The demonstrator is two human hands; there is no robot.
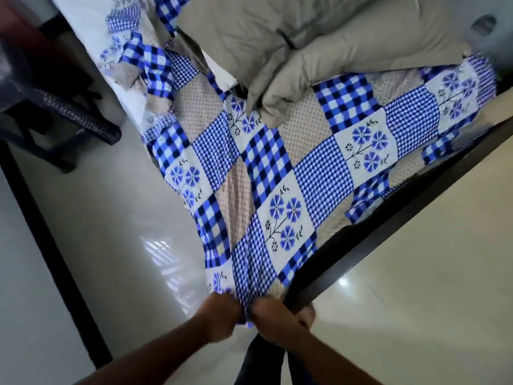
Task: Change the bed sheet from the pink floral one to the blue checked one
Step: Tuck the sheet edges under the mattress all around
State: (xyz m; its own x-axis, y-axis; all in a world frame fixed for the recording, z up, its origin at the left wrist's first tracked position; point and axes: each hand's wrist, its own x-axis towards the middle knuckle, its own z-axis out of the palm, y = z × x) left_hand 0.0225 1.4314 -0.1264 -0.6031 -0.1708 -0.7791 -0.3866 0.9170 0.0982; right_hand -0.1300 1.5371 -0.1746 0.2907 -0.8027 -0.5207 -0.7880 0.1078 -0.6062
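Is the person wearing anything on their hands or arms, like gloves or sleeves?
No. The left hand and right hand are ungloved; the left forearm and right forearm show no sleeve, watch or bracelet within the frame. Blur hides any rings.

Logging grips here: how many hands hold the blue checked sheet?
2. The left hand grips the blue checked sheet at its near corner; the right hand grips it just beside, by the dark bed frame.

Home bedroom — bed (402,207), grey pillows (319,43), glossy tiled floor (111,245)
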